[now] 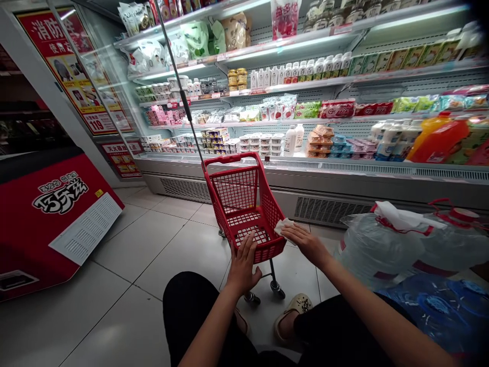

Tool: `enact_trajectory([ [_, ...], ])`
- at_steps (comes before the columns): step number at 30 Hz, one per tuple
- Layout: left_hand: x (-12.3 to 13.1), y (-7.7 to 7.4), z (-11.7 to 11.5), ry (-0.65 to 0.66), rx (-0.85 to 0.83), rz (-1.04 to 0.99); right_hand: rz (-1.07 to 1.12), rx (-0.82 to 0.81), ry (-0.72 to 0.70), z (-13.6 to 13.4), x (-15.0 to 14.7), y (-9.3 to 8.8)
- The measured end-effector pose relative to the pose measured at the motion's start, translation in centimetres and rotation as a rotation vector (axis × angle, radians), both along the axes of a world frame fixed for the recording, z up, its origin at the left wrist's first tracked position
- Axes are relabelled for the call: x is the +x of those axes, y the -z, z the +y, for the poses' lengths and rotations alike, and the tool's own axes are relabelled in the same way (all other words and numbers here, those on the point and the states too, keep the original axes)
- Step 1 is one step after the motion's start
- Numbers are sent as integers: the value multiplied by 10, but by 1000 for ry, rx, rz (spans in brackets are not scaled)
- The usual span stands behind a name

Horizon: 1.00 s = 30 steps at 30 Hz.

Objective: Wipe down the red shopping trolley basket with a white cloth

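Crouching on the glossy tiled floor (126, 285), the person steadies a small red plastic-mesh shopping cart (244, 209) before the chilled shelves (324, 163). Their left hand (242, 265) curls around its near rim, gripping it, while the right hand (305, 243) lies flat, fingers spread, pressing a crumpled white cloth (281, 225) against its side.

The small red plastic cart (237, 193) stands upright before me, centre of frame; a white cloth (281, 225) is pressed against its right wall.

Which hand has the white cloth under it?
The right hand, pressing the cloth flat against the cart; the left hand only holds the cart's near rim, bare.
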State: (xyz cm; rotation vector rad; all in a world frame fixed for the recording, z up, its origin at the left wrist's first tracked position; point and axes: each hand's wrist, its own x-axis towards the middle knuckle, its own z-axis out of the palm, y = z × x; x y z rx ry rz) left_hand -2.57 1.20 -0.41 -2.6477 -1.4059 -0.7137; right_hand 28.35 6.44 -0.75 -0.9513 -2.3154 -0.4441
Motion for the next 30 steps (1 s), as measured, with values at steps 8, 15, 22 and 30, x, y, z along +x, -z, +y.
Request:
enact_trajectory([
  [8,-16,-14,11,27,13,72,81,5,136,-22,-39,0],
  [15,7,-11,20,-214,87,13,58,-15,123,-41,-67,-8],
  [22,33,-11,13,-87,51,34,12,-37,-66,-42,-62,-11],
  [30,26,-18,18,-68,0,86,-25,-33,-41,-7,-16,-28],
])
